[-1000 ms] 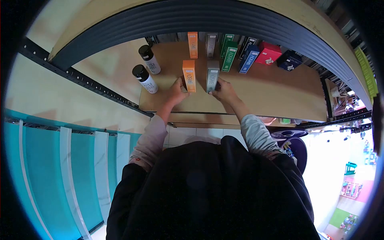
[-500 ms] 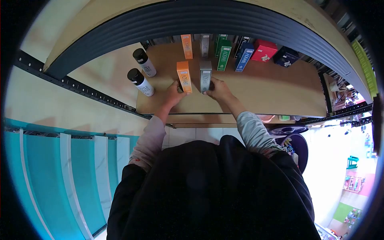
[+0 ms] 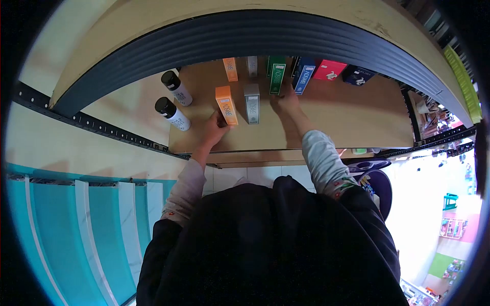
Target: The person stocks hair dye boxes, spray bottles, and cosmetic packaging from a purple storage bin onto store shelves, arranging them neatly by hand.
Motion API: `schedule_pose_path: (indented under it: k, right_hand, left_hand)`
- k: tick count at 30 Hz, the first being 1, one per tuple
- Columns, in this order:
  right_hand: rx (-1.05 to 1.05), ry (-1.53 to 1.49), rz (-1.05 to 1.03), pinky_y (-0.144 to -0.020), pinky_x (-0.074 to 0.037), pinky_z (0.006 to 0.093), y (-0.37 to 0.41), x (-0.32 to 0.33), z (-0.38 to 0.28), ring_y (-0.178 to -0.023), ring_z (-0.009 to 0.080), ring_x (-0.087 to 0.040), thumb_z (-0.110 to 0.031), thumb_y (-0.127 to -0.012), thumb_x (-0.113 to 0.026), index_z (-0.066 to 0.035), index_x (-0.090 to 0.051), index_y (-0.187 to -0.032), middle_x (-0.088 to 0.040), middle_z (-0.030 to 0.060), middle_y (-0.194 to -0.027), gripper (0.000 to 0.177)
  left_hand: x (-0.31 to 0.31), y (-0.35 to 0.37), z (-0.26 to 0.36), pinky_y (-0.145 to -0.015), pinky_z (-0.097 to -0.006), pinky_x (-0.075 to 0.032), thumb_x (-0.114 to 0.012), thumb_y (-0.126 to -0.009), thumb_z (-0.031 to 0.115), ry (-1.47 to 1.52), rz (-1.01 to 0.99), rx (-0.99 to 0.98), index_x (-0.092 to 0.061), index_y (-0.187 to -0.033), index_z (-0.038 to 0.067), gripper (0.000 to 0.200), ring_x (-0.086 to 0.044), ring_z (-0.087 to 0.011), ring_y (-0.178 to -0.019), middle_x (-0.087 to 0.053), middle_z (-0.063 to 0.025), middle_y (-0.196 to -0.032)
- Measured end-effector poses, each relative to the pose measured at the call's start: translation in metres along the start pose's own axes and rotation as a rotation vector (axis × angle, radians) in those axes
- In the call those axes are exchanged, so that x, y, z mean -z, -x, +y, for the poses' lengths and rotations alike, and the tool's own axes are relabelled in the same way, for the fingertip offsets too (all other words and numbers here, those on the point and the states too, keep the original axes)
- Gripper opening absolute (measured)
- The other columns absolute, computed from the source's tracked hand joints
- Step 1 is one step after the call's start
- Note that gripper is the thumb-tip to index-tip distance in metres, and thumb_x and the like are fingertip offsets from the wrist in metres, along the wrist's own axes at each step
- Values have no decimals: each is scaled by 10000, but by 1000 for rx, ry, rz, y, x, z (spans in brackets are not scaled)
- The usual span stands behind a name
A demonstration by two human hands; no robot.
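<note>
On a wooden shelf stands an upright orange box (image 3: 226, 105); my left hand (image 3: 215, 129) is closed around its lower left side. A grey box (image 3: 252, 104) stands just to its right, untouched. Farther right my right hand (image 3: 289, 101) grips the lower right side of a green box (image 3: 277, 75), the thumb near its front bottom edge. Its fingers reach into the gap beside a blue box (image 3: 304, 76) and are partly hidden. Behind are a second orange box (image 3: 230, 70) and a second grey box (image 3: 252, 66).
Two black-capped bottles (image 3: 172, 113) stand at the left. A red box (image 3: 329, 70) and a dark blue box (image 3: 358, 75) stand at the right. An upper shelf edge (image 3: 245, 35) overhangs the back rows. Black slotted posts (image 3: 127, 131) flank the shelf (image 3: 352, 122).
My right hand has left the grey box and moved right and back to the green box. My left hand stays at the orange box. The whole view has shifted slightly.
</note>
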State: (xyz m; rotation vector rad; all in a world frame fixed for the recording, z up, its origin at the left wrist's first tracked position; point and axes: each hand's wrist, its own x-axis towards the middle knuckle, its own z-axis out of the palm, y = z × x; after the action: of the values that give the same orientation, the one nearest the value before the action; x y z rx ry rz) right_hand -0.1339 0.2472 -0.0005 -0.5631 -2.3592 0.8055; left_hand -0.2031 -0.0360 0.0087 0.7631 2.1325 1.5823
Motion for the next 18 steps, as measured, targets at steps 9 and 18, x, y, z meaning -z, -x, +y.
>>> schedule_pose_path:
  k: [9, 18]
  right_hand:
    - [-256, -342, -320, -735, -496, 361, -4, 1, 17, -868, 296, -633, -176, -733, -723, 13, -429, -1179, -624, 187, -983, 566]
    - [-131, -202, -477, -783, -495, 377, 64, 60, -32, -930, 300, -627, -136, -743, -702, -35, -444, -1205, -618, 196, -1039, 538]
  left_hand:
    - [1, -8, -27, -892, -333, -439, -728, -672, 71, -37, 14, -69, -468, -1172, 15, 566, -568, -230, -1019, -595, -116, -1083]
    - [1, -11, -32, -871, -304, -449, -702, -685, -3, 68, -34, -22, -450, -1187, 12, 562, -564, -186, -1016, -593, -96, -1081]
